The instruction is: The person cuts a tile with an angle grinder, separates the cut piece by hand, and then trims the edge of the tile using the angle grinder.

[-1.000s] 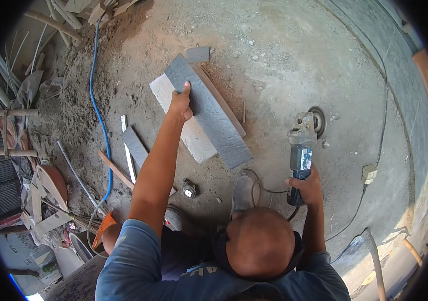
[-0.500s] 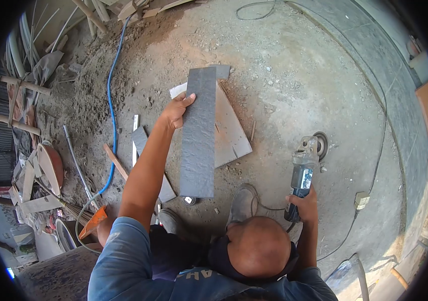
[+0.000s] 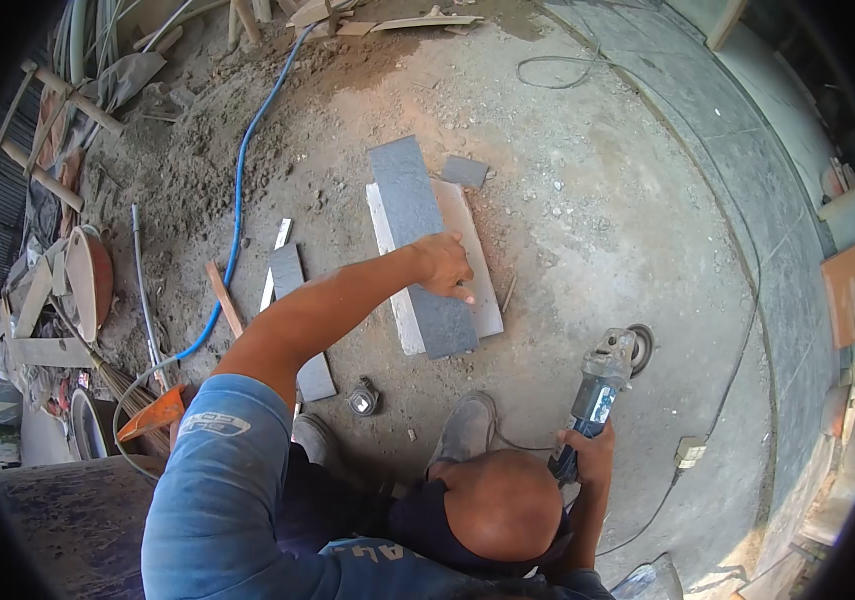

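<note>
A long dark grey tile (image 3: 409, 200) lies slanted on a wider pale slab (image 3: 467, 225) on the ground. My left hand (image 3: 444, 266) is over the tile's lower half, thumb and fingers apart, touching or just above its right edge. On the right, my right hand (image 3: 587, 450) is wrapped round the handle of an angle grinder (image 3: 595, 395), whose disc (image 3: 639, 349) points away from me, off to the right of the slab. A small grey tile piece (image 3: 465, 171) lies beyond the slab.
A tape measure (image 3: 363, 397) lies near my shoes (image 3: 464, 430). Narrow tile strips (image 3: 316, 378) and a wood stick (image 3: 225, 298) are left, beside a blue hose (image 3: 239, 200). A power cord with a socket box (image 3: 689, 452) runs along the right.
The dark tile, lifted and turned by my left hand, now lies on the pale slab. My left hand has moved from its left edge across to the right side. The grinder stays in my right hand.
</note>
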Tool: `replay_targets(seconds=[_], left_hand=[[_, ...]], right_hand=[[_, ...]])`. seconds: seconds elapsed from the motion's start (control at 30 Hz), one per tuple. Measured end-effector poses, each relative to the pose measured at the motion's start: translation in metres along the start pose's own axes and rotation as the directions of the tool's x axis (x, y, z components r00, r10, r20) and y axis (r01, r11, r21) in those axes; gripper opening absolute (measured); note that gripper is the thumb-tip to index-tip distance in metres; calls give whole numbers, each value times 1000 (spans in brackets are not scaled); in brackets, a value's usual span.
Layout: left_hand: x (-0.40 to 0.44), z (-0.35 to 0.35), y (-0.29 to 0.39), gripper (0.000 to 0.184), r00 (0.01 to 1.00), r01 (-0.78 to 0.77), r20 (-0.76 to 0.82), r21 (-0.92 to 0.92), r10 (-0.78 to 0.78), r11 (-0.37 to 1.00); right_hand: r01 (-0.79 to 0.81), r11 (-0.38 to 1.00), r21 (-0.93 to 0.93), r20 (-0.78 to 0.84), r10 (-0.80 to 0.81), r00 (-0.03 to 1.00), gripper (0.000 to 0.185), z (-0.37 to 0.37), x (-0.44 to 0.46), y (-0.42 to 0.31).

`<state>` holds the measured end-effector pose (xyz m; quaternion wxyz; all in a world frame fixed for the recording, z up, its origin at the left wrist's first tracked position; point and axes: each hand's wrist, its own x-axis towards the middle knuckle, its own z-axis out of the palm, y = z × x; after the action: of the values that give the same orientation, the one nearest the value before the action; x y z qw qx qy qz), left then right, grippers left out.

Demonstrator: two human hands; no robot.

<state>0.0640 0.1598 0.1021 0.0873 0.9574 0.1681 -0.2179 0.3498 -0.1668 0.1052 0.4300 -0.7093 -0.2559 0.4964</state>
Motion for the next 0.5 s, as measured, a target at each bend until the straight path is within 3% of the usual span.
replay_targets(seconds=[0.27, 0.5], left_hand=[[14, 70, -6, 66, 984, -89, -158, -50, 80, 995], [4, 86, -7, 60, 944, -140, -310, -60, 115, 988]], right_hand=[[-49, 999, -7, -44, 49, 998, 51, -5, 6, 8], [-43, 999, -18, -28, 43, 999, 52, -2, 10, 8]])
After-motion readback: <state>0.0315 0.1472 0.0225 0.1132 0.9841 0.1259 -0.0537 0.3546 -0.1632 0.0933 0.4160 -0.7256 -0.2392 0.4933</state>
